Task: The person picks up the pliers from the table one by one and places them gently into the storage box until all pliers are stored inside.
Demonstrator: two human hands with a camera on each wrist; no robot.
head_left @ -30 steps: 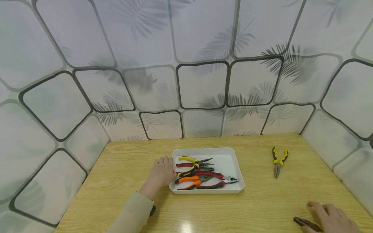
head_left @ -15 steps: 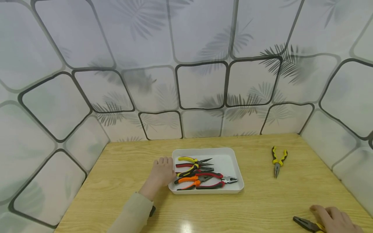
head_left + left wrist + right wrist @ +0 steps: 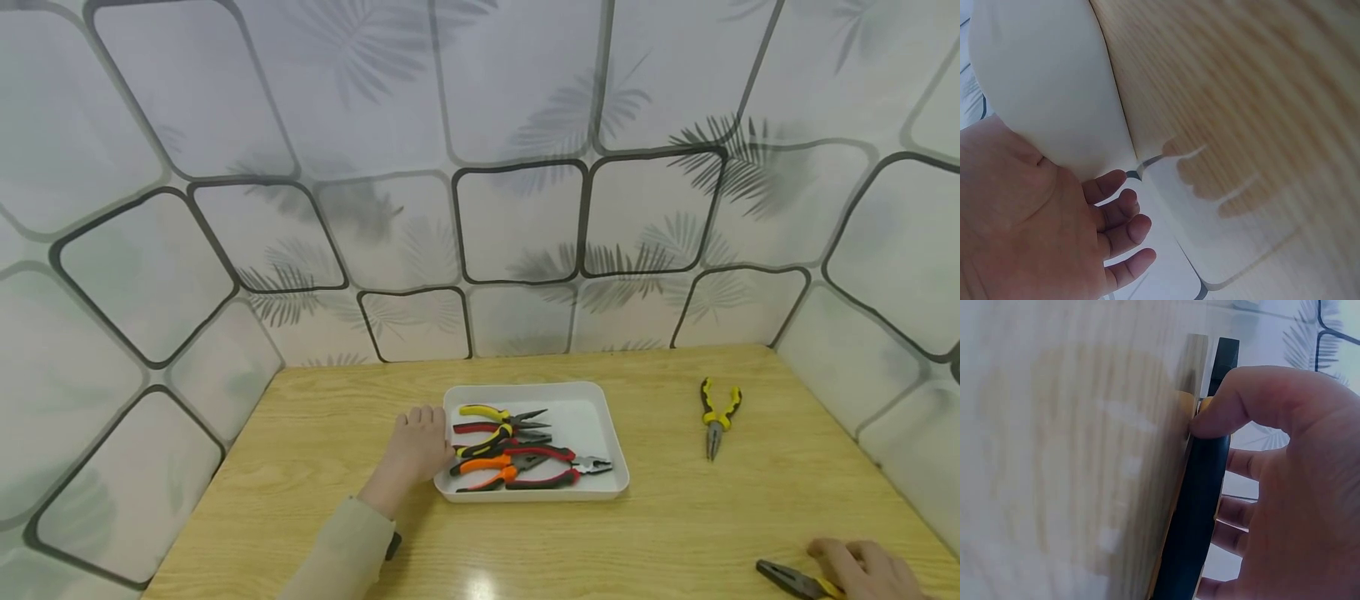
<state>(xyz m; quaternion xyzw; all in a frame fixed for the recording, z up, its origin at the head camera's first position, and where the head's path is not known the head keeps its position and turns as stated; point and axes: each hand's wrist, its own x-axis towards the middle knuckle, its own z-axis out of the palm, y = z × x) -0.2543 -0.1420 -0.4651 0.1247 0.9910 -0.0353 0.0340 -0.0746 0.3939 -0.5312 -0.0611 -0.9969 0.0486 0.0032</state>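
Observation:
My left hand is at the left end of a white tray. Its thumb lies at the rim, and the other fingers bend loosely outside the wall. Several pliers lie heaped in the tray, including red-and-black pliers and orange-handled pliers. At the lower right, my right hand holds black-and-yellow pliers low over the table, their grey nose pointing left. In the right wrist view, the thumb presses a dark handle while the fingers lie behind it.
Yellow-and-black long-nose pliers lie spread on the wooden table, right of the tray and pointing toward me. Patterned panels stand behind the table and along both sides.
My right hand has shifted slightly right and down along the pliers, uncovering more of their nose and yellow handle. The left hand and tray have stayed in place.

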